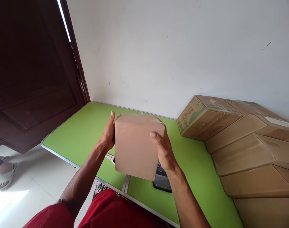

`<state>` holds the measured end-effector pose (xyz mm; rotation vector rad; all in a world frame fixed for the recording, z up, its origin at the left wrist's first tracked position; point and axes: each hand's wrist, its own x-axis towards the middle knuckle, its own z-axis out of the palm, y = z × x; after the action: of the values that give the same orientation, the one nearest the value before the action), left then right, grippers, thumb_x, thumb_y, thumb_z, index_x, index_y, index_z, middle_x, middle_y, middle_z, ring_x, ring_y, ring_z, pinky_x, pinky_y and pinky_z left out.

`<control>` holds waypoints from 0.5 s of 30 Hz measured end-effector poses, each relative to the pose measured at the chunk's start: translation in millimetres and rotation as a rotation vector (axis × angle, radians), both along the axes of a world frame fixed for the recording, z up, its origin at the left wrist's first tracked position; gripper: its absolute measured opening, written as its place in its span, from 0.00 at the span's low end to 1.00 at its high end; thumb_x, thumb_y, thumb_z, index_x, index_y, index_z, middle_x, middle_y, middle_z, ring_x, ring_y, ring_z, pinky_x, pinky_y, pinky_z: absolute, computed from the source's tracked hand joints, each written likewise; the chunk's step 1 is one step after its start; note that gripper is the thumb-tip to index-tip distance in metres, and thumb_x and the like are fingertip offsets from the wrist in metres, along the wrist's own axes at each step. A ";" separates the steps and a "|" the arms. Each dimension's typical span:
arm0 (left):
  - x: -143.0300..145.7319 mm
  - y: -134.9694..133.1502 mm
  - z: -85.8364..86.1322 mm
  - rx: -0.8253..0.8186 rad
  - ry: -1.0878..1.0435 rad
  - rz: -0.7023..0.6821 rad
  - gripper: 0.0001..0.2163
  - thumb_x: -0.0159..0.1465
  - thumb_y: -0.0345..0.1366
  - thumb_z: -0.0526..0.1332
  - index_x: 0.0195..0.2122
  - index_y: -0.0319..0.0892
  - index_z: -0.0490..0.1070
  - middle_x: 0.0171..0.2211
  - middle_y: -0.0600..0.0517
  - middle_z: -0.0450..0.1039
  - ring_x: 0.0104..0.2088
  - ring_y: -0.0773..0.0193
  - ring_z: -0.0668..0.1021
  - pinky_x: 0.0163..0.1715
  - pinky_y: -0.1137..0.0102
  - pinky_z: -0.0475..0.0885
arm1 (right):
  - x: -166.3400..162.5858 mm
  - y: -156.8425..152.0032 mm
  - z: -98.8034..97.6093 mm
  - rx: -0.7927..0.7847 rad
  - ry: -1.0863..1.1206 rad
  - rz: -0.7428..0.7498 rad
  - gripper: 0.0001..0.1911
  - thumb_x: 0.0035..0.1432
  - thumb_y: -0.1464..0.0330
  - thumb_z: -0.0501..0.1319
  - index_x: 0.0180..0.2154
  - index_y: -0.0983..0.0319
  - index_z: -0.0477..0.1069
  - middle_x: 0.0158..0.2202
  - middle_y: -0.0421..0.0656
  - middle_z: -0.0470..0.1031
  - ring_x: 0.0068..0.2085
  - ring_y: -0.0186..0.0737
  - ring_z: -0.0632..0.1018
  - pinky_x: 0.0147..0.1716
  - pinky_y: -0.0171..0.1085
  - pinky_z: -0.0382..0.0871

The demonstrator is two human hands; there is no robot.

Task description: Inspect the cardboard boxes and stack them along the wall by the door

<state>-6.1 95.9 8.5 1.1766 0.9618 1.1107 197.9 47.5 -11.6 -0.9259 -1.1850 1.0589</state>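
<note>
A plain brown cardboard box point(137, 148) is held up over the green table, its flat face towards me. My left hand point(109, 131) presses against its left side with the thumb pointing up. On the right side, my right hand point(163, 150) grips the box, the thumb lying on the near face and the other fingers hidden behind. Below and partly behind the box lies a black smartphone point(163, 182). A watch with a pale pink strap point(109, 156) shows at the box's left edge, mostly covered.
Several cardboard boxes point(241, 155) fill the table's right side against the wall. The green folding table point(75, 136) has a metal rim and a centre seam. A dark door point(35, 76) stands at the left. Another person's sandalled foot point(6, 180) is on the tiled floor.
</note>
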 end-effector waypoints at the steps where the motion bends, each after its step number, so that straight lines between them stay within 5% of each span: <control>1: -0.2 1.0 -1.6 0.021 -0.024 -0.018 0.41 0.74 0.70 0.40 0.71 0.45 0.68 0.63 0.46 0.80 0.65 0.40 0.78 0.62 0.51 0.78 | 1.8 4.0 -1.2 -0.084 0.102 -0.002 0.39 0.61 0.42 0.69 0.66 0.53 0.71 0.63 0.49 0.79 0.65 0.60 0.77 0.63 0.57 0.74; 6: -9.1 4.2 -14.6 0.148 -0.038 -0.150 0.39 0.73 0.67 0.55 0.79 0.52 0.58 0.78 0.48 0.61 0.79 0.44 0.58 0.77 0.50 0.57 | 11.9 8.5 -6.4 -0.533 0.461 0.050 0.33 0.56 0.36 0.68 0.48 0.56 0.81 0.40 0.47 0.88 0.47 0.62 0.87 0.44 0.54 0.84; 10: -17.2 -4.5 -14.7 0.312 0.149 -0.184 0.35 0.76 0.64 0.53 0.79 0.56 0.56 0.82 0.53 0.47 0.81 0.47 0.50 0.80 0.50 0.46 | 12.0 1.3 -7.0 -0.630 0.556 0.125 0.32 0.58 0.36 0.66 0.44 0.56 0.80 0.33 0.46 0.87 0.41 0.59 0.87 0.39 0.52 0.84; 15: -24.0 -22.0 -8.0 0.523 0.166 -0.162 0.39 0.73 0.71 0.45 0.78 0.58 0.59 0.82 0.52 0.49 0.80 0.42 0.52 0.78 0.46 0.48 | 8.4 -7.4 -11.0 -0.624 0.509 0.204 0.31 0.60 0.37 0.66 0.44 0.57 0.81 0.32 0.45 0.87 0.38 0.56 0.87 0.36 0.51 0.84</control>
<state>-30.1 73.8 0.5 1.7612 0.6983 1.1815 206.3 40.1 -22.5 -0.9282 -0.5279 1.7623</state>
